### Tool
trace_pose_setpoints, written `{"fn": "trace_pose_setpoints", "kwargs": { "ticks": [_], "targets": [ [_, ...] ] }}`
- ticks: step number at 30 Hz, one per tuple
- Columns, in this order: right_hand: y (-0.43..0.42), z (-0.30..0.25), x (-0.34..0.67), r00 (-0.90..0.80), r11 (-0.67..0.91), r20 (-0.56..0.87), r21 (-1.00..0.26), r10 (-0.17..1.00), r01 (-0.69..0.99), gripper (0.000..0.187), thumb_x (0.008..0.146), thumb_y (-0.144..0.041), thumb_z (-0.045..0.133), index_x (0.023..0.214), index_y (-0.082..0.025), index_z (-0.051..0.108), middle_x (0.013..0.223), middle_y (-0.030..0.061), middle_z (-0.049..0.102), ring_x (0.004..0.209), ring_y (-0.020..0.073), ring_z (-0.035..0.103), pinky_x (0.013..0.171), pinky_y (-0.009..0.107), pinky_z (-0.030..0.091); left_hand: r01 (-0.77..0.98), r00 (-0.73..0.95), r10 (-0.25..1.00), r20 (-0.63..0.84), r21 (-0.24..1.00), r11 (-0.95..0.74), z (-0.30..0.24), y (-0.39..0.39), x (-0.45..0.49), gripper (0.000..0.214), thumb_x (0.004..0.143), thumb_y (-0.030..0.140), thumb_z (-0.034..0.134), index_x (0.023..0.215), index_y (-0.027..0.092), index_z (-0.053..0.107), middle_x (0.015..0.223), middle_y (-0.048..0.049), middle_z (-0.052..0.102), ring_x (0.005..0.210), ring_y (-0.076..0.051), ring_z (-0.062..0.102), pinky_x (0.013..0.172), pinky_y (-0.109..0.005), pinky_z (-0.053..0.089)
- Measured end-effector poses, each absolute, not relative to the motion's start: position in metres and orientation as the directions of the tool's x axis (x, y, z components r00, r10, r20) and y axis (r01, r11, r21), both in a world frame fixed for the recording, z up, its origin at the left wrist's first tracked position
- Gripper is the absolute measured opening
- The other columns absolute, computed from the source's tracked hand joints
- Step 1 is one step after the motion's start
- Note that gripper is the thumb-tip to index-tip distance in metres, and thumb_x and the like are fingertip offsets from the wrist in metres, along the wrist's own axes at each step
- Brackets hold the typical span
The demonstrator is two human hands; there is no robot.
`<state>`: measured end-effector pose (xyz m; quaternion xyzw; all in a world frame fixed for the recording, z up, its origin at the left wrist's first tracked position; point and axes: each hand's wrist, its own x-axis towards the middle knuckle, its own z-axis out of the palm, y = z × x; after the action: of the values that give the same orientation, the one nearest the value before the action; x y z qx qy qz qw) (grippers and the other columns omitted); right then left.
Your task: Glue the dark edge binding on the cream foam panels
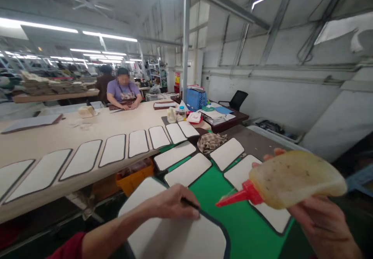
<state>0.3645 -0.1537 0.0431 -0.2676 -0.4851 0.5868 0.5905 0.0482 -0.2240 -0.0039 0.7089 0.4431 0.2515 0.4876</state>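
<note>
My right hand (314,212) is wrapped round a glue bottle (297,177), a cloudy yellowish squeeze bottle tipped sideways. Its red nozzle points left and down over the green work surface (212,189). In front of me lies a white panel (163,235) with rounded corners and a dark edge. My left hand (177,202) is closed on that panel's far right edge, pinching the dark edging between thumb and fingers. The nozzle tip is apart from the panel, to the right of my left hand.
Several dark-edged white panels (115,150) lie in a row along the long table (87,123), others on the green surface. A checked cloth (211,142) sits among them. An orange crate (135,177) stands below the table. Across it, a person (124,90) handles brown pieces.
</note>
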Motion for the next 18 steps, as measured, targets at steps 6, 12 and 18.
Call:
{"fn": "trace_pose_setpoints", "kwargs": {
  "ticks": [6,12,18],
  "targets": [
    [-0.145,0.080,0.300,-0.359,0.184,0.336,-0.900,0.871,-0.394,0.058,0.064,-0.038,0.092,0.118,-0.040,0.071,0.117,0.0030,0.073,0.102,0.0272,0.071,0.085,0.032,0.058,0.443,0.693,0.714,-0.096,0.838,-0.317,0.051,-0.137,-0.024,0.032,0.078,0.045,0.079,0.091,0.016,0.080,0.084,-0.0057,0.075,0.074,-0.015,0.064,0.067,-0.021,0.046],
    [-0.151,0.090,0.260,-0.271,0.140,0.238,-0.931,0.933,-0.337,0.072,0.055,-0.037,0.097,0.122,-0.038,0.070,0.118,0.0026,0.072,0.105,0.0309,0.070,0.089,0.038,0.059,0.337,0.871,0.484,-0.083,0.818,-0.466,0.080,-0.093,-0.045,0.010,0.077,0.025,0.082,0.086,0.020,0.082,0.083,-0.0016,0.077,0.073,-0.013,0.066,0.068,-0.019,0.047],
    [-0.149,0.084,0.259,-0.275,0.207,0.301,-0.924,0.913,-0.322,0.070,0.060,-0.039,0.093,0.125,-0.037,0.068,0.121,0.0036,0.071,0.104,0.0293,0.071,0.087,0.038,0.059,0.246,0.932,0.359,-0.059,0.829,-0.502,0.090,-0.088,-0.043,0.014,0.078,0.027,0.082,0.088,0.017,0.083,0.084,-0.0033,0.078,0.077,-0.014,0.067,0.071,-0.019,0.049]
  ]
}}
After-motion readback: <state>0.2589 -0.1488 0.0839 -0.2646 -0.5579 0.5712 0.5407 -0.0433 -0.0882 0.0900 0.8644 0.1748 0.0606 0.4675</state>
